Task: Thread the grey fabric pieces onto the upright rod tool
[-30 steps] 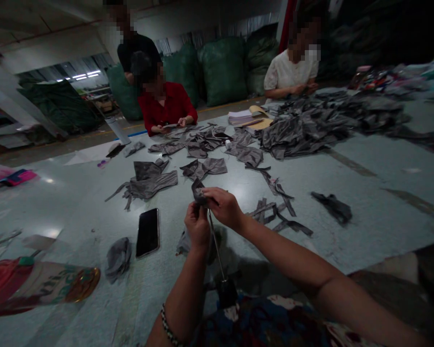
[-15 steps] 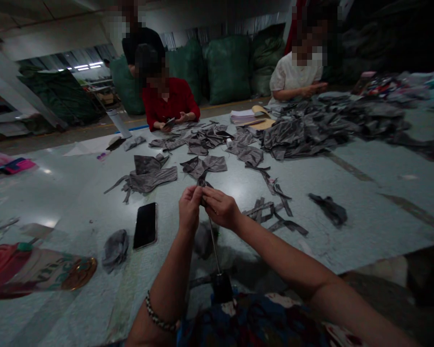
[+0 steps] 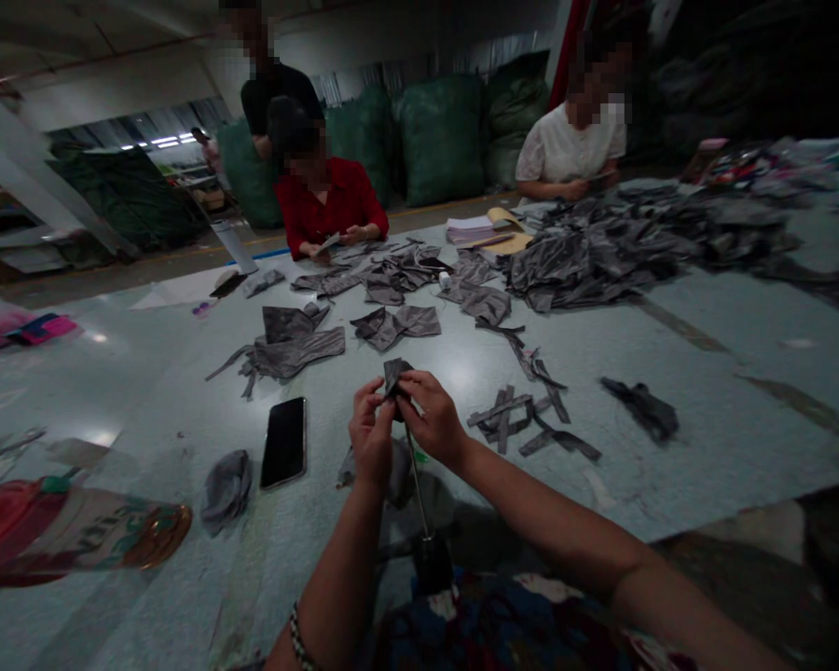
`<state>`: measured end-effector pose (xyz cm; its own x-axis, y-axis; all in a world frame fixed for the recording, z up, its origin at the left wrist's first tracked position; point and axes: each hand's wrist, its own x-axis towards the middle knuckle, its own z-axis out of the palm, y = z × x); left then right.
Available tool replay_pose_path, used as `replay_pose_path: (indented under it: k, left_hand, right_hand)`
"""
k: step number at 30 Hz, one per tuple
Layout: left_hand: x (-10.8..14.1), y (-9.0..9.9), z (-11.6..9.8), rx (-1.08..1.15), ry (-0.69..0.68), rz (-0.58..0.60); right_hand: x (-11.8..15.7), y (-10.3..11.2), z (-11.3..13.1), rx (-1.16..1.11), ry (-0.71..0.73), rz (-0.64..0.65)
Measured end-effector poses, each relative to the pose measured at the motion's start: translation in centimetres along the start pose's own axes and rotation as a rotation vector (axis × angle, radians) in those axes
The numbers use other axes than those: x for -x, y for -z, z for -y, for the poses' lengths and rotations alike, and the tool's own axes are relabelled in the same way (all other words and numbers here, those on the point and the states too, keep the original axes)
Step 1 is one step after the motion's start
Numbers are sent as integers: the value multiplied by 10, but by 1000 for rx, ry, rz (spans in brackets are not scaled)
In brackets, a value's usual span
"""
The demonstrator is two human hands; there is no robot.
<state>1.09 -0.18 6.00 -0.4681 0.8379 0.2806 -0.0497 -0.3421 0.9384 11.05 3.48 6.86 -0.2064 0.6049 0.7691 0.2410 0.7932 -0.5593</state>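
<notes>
Between both hands is a small piece of grey fabric, held up over the table. My left hand pinches its left side, fingers closed. From the right, my right hand grips the same piece with thumb and fingertips. A thin metal rod rises from a black base close to my body, and its top end reaches the fabric between my hands. Part of the fabric is hidden behind my fingers. A crumpled grey cloth lies below, partly covered by my left wrist.
A phone, a balled grey cloth and a plastic jar lie to the left. Grey strips lie to the right. Beyond are cut pieces and a large fabric heap. Several people are across the table.
My hands have come slightly lower and nearer, and more of the grey fabric shows above my fingers. The left forearm has shifted right. Across the table, a person in red has tilted a held object.
</notes>
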Motion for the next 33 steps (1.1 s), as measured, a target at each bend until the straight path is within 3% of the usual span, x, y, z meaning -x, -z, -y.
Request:
replay_pose_path:
  k: [3,6,13,17,22,25,27,33]
  left_hand:
    - [-16,-3,-3,110,106,37]
    - [-21,-10,0,177,126,-26]
    - [20,-13,8,165,181,-131]
    - [19,-4,8,237,230,-27]
    - [-24,2,-10,184,201,58]
    - [-39,-9,-20,147,324,201]
    - [-36,-18,-20,197,405,254]
    - [0,-19,-12,347,479,121]
  right_hand:
    - [-1,0,0,84,42,20]
    - [3,-1,2,110,74,48]
    - [21,-3,7,101,159,0]
    - [20,-3,5,95,146,-27]
    - [13,-1,7,126,195,19]
    - [15,-2,10,148,148,-4]
    - [20,-3,11,146,128,-29]
    - [37,9,24,48,152,65]
